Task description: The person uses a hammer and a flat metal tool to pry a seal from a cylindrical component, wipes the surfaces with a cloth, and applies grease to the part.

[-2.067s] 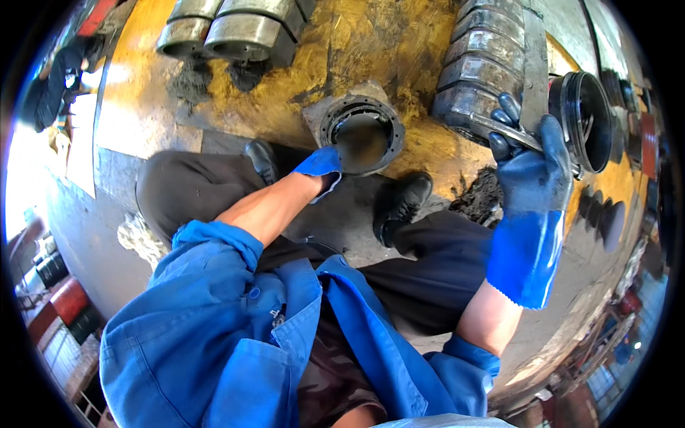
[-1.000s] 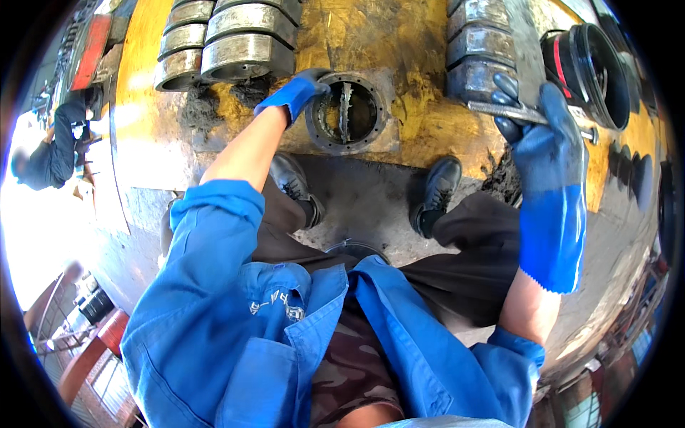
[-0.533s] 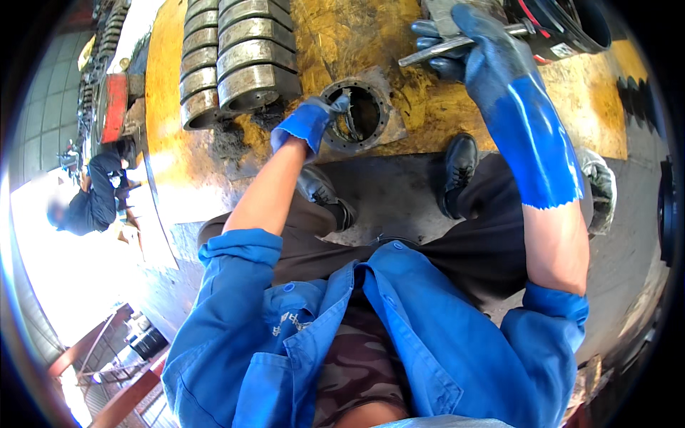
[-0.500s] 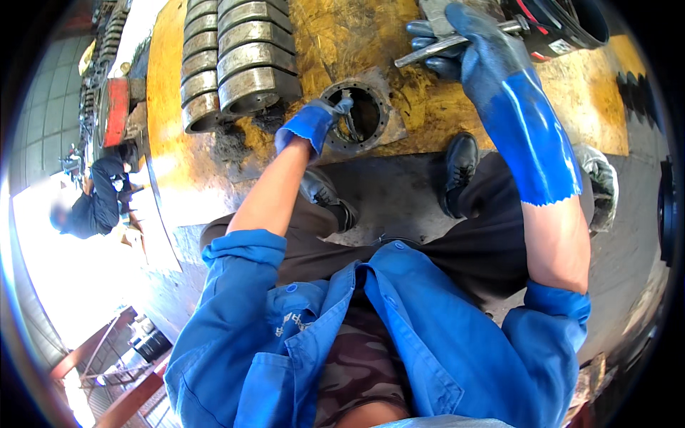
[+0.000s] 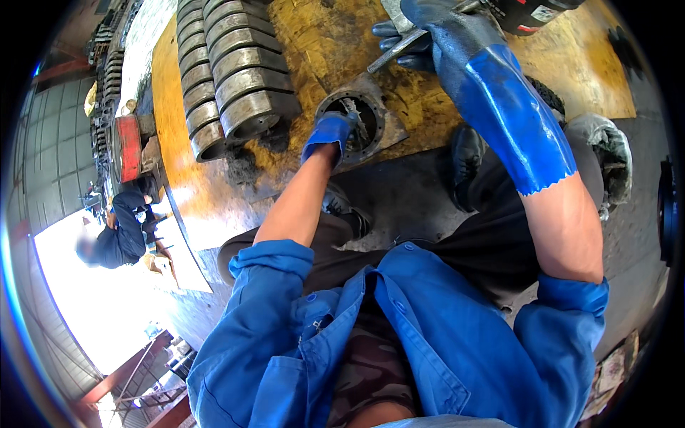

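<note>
My left hand (image 5: 334, 134), in a blue rubber glove, reaches over the near left rim of a round metal flange ring (image 5: 382, 118) with bolt holes around its edge. Its fingers go into the opening beside a greyish, greasy-looking smear; how they are bent is hidden. At the upper right my right hand (image 5: 444, 39), in a long blue glove with a darkened hand part, is closed around a metal rod (image 5: 397, 51). The rod slants down to the left. A flat grey metal piece (image 5: 394, 11) shows beyond those fingers, partly hidden by them.
Two rows of ribbed steel cylinders (image 5: 246, 68) lie left of the ring on the stained yellow work surface (image 5: 321, 46). A black bucket (image 5: 524, 16) stands beyond my right hand. My shoes (image 5: 467, 160) are close to the surface's near edge. Another person (image 5: 121, 225) is at the far left.
My view has shifted, carrying the bench about. My left hand now sits further over the ring's opening. My right hand still holds the rod.
</note>
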A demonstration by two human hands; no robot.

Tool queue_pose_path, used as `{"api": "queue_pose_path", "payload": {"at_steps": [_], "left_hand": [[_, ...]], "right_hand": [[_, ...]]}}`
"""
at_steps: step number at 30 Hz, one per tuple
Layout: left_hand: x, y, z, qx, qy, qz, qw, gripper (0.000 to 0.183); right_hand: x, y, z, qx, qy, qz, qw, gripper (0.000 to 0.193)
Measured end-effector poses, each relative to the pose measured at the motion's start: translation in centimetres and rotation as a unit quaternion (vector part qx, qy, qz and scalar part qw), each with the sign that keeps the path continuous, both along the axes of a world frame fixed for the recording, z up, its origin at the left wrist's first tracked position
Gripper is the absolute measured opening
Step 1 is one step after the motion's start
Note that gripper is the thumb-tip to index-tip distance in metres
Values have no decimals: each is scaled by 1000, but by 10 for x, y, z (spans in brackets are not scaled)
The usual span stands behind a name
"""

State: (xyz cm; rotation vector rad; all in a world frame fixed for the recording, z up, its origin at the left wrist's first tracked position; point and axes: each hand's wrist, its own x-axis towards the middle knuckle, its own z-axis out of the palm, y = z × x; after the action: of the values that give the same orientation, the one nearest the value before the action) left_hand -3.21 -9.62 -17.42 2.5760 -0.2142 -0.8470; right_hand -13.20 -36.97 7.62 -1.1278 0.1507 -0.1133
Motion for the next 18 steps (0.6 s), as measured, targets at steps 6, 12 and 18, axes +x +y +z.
{"api": "queue_pose_path", "payload": {"at_steps": [6, 12, 18], "left_hand": [[-14, -17, 41, -69, 130, 89, 985, 35], [12, 33, -33, -132, 195, 130, 963, 18], [12, 51, -22, -75, -124, -411, 900, 19]], "right_hand": [[-9, -6, -2, -14, 5, -1, 1000, 41], [-12, 3, 9, -17, -8, 19, 1000, 40], [-19, 0, 6, -22, -1, 15, 1000, 40]]}}
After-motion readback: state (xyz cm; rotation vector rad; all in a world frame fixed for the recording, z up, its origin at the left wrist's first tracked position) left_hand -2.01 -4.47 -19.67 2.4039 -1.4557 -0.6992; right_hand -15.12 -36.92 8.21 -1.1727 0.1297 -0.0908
